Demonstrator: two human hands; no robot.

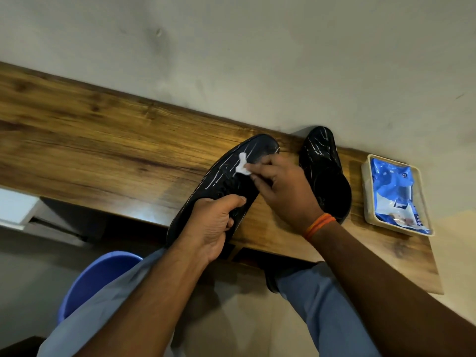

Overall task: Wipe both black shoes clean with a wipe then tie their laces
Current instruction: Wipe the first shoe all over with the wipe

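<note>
The left hand [213, 228] grips the heel end of a black shoe [221, 181] streaked with white. The right hand [286, 191] pinches a white wipe [243, 168] against its upper. The second black shoe [325, 171] rests on the wooden table [90, 140], beside a tray [367, 199] holding a blue wipes pack [396, 191].

The place looks like a plain room in a home or small office, though which one cannot be told: a wood-grain shelf-like desk [103, 140] runs along a scuffed, off-white painted wall [257, 60], a blue plastic stool [98, 276] stands near on the left, and the floor [244, 318] is pale and bare
</note>
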